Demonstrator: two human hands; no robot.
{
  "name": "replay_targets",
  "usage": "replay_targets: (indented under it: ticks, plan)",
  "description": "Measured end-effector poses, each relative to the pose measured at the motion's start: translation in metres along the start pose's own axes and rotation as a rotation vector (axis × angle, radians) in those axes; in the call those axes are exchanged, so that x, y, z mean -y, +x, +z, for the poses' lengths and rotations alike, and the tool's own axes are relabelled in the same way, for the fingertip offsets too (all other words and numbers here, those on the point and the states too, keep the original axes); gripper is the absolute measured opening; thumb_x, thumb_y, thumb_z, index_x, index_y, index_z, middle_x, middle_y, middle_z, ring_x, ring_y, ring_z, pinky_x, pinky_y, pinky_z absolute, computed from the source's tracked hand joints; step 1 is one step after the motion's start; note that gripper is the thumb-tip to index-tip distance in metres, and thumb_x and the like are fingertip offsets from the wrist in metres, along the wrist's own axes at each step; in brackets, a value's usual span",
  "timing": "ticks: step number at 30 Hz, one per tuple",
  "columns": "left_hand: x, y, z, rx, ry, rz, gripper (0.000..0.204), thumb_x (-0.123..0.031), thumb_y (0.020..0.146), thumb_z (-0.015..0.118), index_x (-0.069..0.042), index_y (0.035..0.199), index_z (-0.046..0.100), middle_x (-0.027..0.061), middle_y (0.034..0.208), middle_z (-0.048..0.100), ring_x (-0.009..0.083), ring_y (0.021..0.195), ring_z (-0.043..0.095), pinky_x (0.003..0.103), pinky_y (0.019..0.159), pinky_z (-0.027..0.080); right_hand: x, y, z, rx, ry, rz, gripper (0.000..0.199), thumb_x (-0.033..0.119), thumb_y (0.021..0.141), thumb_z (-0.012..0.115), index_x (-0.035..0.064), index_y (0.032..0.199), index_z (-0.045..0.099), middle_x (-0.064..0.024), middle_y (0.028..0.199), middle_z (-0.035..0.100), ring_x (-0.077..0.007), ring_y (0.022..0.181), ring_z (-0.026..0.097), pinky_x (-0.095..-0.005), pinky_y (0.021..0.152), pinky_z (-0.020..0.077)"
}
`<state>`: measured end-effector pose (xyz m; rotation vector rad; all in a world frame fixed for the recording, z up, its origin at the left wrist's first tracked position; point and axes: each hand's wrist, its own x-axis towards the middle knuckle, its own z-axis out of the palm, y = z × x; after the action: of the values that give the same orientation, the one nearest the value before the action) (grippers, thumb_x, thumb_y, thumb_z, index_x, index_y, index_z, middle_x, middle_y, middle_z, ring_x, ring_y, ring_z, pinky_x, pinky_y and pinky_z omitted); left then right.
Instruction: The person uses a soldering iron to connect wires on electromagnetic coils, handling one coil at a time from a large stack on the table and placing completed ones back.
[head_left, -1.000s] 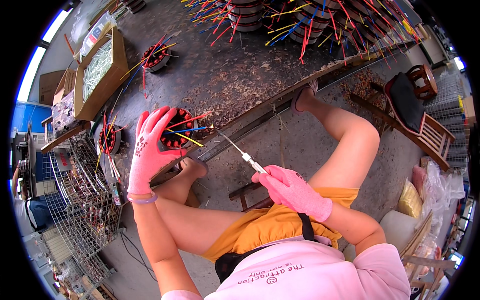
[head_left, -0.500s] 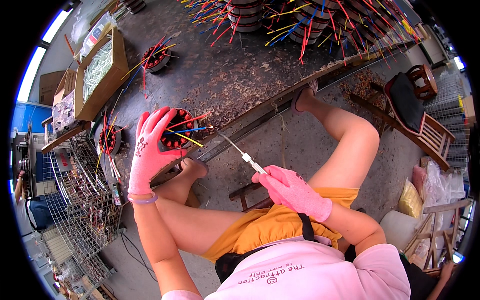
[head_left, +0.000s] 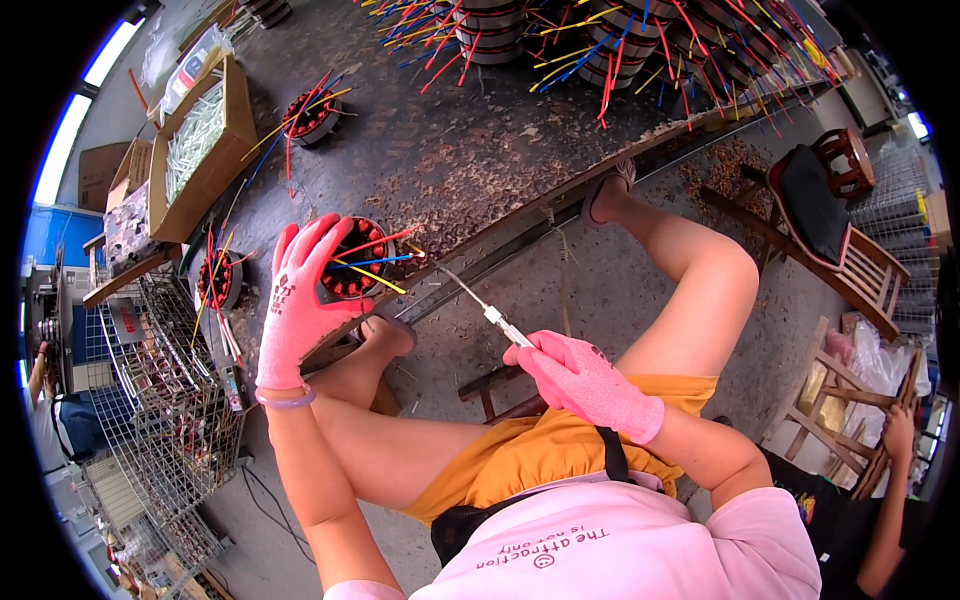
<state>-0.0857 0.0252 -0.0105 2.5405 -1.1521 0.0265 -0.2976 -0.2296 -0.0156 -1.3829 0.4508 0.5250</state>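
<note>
My left hand [head_left: 303, 290], in a pink glove, lies against the left side of a round motor stator [head_left: 337, 285] with red windings at the table's near edge. Its fingers reach along the far side and the thumb bends round the near side. Red, blue and yellow leads [head_left: 385, 259] stick out to the right from that stator. Closed in a pink glove too, my right hand [head_left: 580, 378] grips a slim tool [head_left: 497, 318] with a pale handle and a thin metal shaft. A small orange glow shows between the shaft's tip and the lead ends.
Two more stators [head_left: 312, 118] [head_left: 220, 278] sit left on the dark table [head_left: 430, 130]. Stacked stators [head_left: 490, 35] with bristling leads line its far side. A cardboard box [head_left: 232, 140] holds white sleeves. At right are a wooden chair [head_left: 845, 230] and another person's arm [head_left: 893, 480].
The glow by the lead ends looks larger and brighter. At the lower right, another person's arm and a wooden chair have shifted further into view. My hands stay almost where they were.
</note>
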Motion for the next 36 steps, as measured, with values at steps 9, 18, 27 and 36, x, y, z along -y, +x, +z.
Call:
replay_targets:
  ticks: [9,18,27,36]
  plan:
    - [-0.004,-0.001,-0.002,-0.003,0.014,-0.039,0.088,-0.018,0.054,0.084,-0.010,0.137,0.054,0.0129,0.136,0.054,0.0324,0.130,0.047,0.050,0.119,0.024,-0.005,0.001,0.000,-0.012,0.066,0.003,0.028,0.025,0.103,0.050,0.0011,0.111,0.062,0.0037,0.060,0.045,-0.0038,0.050,0.040,-0.0223,0.048,0.0321]
    - [0.004,0.001,0.000,-0.010,-0.010,0.029,0.090,-0.019,0.054,0.085,-0.008,0.137,0.053,0.0120,0.136,0.054,0.0322,0.135,0.043,0.050,0.119,0.024,-0.006,0.003,-0.003,-0.012,0.077,-0.015,0.028,0.027,0.103,0.049,0.0036,0.111,0.062,0.0029,0.059,0.045,-0.0036,0.045,0.036,-0.0223,0.042,0.0269]
    - [0.003,0.003,-0.002,-0.003,0.062,0.053,0.090,-0.024,0.053,0.085,-0.009,0.136,0.054,0.0102,0.138,0.054,0.0327,0.137,0.041,0.051,0.119,0.024,-0.005,0.005,-0.003,-0.016,0.025,-0.028,0.029,0.028,0.103,0.048,0.0034,0.111,0.061,0.0026,0.059,0.045,-0.0039,0.044,0.035,-0.0225,0.042,0.0260]
    - [0.006,0.002,-0.001,0.014,0.045,0.063,0.091,-0.025,0.054,0.084,-0.006,0.137,0.053,0.0119,0.142,0.051,0.0329,0.139,0.039,0.049,0.120,0.023,0.001,0.002,-0.004,0.012,0.089,0.029,0.025,0.022,0.103,0.051,-0.0002,0.109,0.061,0.0046,0.071,0.046,-0.0029,0.055,0.039,-0.0217,0.050,0.0335]
